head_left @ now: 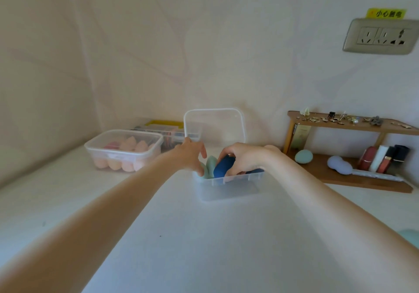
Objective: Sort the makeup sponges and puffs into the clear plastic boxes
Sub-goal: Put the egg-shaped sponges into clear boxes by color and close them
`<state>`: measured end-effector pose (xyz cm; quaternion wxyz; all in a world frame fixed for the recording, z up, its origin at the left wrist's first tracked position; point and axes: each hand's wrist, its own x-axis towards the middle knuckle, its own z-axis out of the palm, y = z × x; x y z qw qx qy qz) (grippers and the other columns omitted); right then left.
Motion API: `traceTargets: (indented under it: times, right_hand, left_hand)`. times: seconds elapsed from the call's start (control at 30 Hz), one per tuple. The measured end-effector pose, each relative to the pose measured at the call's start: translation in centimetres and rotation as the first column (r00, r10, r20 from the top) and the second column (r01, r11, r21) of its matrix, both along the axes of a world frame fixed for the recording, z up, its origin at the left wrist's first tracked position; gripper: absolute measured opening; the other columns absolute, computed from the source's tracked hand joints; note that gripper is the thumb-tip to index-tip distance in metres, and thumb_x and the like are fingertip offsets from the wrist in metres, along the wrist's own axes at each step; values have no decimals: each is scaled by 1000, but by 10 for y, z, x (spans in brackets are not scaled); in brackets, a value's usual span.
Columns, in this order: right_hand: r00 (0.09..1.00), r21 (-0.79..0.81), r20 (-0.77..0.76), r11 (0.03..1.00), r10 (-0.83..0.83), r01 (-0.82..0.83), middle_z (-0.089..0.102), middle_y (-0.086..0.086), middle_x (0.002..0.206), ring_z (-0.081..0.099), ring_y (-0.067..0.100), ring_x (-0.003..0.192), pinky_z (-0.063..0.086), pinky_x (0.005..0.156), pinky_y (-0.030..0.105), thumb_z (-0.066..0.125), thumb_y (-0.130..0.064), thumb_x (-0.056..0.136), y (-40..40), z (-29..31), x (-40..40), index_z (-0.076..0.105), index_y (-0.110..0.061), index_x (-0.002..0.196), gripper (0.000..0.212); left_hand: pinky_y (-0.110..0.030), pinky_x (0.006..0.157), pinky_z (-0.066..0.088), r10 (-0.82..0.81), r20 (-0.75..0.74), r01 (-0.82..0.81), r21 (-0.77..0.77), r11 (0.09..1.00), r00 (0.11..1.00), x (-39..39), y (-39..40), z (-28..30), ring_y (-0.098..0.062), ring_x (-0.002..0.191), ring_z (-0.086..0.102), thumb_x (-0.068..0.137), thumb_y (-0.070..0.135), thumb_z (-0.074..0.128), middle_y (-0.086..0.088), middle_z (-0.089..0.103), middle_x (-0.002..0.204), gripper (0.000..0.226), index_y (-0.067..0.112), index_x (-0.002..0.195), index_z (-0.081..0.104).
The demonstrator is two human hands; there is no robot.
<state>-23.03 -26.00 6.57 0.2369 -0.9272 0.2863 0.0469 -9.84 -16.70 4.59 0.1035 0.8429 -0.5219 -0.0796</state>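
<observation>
Hands met over the clear plastic box [229, 179] that stood near the middle of the white worktop [204, 236], its lid [214, 125] tipped upright behind it against the wall. The right hand [243, 159] had its fingers curled round a dark blue sponge [223, 166], holding it at the box's opening with the lower end inside. The left hand [189, 155] reached in at the box's left rim, fingers bent downward beside a pale green sponge [210, 167] that stood in the box just left of the blue one; whether those fingers actually pinched the green sponge could not be told through the blur.

Toward the worktop's back left stood a second clear box [123, 151], open-topped and filled with pink and peach sponges [129, 145]. Behind it, against the wall, lay a flatter clear case with a yellow handle [164, 124].

At the right edge of the worktop sat a wooden shelf [349, 125]. On its lower board rested a pale green egg-shaped sponge [303, 156] and, well apart to the right, a lavender gourd-shaped sponge [339, 164], next to several leaning lipstick tubes [383, 159]. Small trinkets were scattered along the top board. A wall socket [382, 36] was fixed above.
</observation>
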Motion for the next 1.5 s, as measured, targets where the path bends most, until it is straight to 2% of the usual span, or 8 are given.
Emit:
traceTargets:
  times: [0.1, 0.37, 0.57, 0.77, 1.03, 1.2, 1.33, 1.5]
  right_hand:
    - [994, 93, 106, 996, 4, -14, 51, -1, 100, 50, 12, 57, 43, 56, 23, 74, -7, 75, 1, -2, 2, 48, -16, 111, 46]
    - [992, 119, 42, 985, 122, -127, 53, -5, 82, 53, 17, 80, 45, 66, 21, 68, 1, 75, 2, -10, 18, 59, -20, 121, 51]
    - [989, 249, 149, 967, 22, -59, 48, -2, 76, 49, 7, 60, 42, 51, 9, 64, 5, 80, 5, -14, 19, 56, -12, 114, 39]
    - [994, 76, 85, 995, 65, -71, 47, -11, 66, 45, 6, 62, 35, 61, 17, 73, -15, 75, 8, -18, 18, 53, -20, 79, 22]
    - [889, 487, 416, 872, -190, -41, 63, 9, 75, 62, 17, 67, 53, 63, 20, 57, -3, 89, -23, 13, -14, 60, -8, 80, 11]
    - [798, -64, 455, 880, -395, 471, 63, 12, 103, 60, 27, 97, 47, 80, 31, 46, -5, 91, -71, -8, -29, 63, -6, 99, 18]
    - [962, -102, 101, 960, -252, 262, 52, 2, 94, 52, 24, 92, 44, 63, 20, 55, -13, 91, -81, -43, -35, 57, -11, 119, 28]
    - [932, -205, 214, 920, -291, 334, 60, 13, 109, 56, 26, 97, 49, 76, 28, 64, -9, 86, -76, -47, -33, 57, -11, 101, 16]
  left_hand:
    - [-30, 84, 45, -3, 60, 3, 2, 1000, 998, 0, -6, 1, -33, 107, 56, 77, 17, 71, -12, 35, 131, 54, 13, 124, 45]
    - [-31, 94, 44, -7, 81, 10, -36, 999, 997, 3, -9, -1, -30, 112, 56, 80, 18, 69, -11, 40, 132, 43, 14, 118, 52]
    - [-21, 78, 49, -26, -341, -9, -99, 995, 940, 2, 5, 13, -18, 99, 54, 84, 16, 62, -9, 47, 131, 42, 12, 123, 47]
    - [-26, 74, 42, -21, -29, 23, 78, 997, 999, -10, 2, 13, -20, 87, 53, 75, 34, 73, -7, 39, 130, 62, 18, 127, 43]
    - [-21, 58, 42, -81, 114, 57, 206, 977, 990, -24, -6, 27, -12, 62, 39, 86, 23, 63, -15, 45, 129, 47, 6, 128, 48]
    - [-29, 80, 47, -98, 232, 27, 293, 956, 968, -32, -12, 31, -14, 64, 36, 88, 25, 62, -13, 45, 133, 49, 7, 131, 47]
    - [-25, 69, 44, -114, 268, 14, 351, 936, 957, -35, -15, 34, -13, 57, 40, 88, 24, 61, -13, 46, 131, 43, 7, 127, 53]
    - [-28, 75, 46, -134, 289, 10, 396, 918, 948, -28, -19, 27, -15, 59, 50, 88, 26, 61, -4, 51, 86, 21, 5, 86, 58]
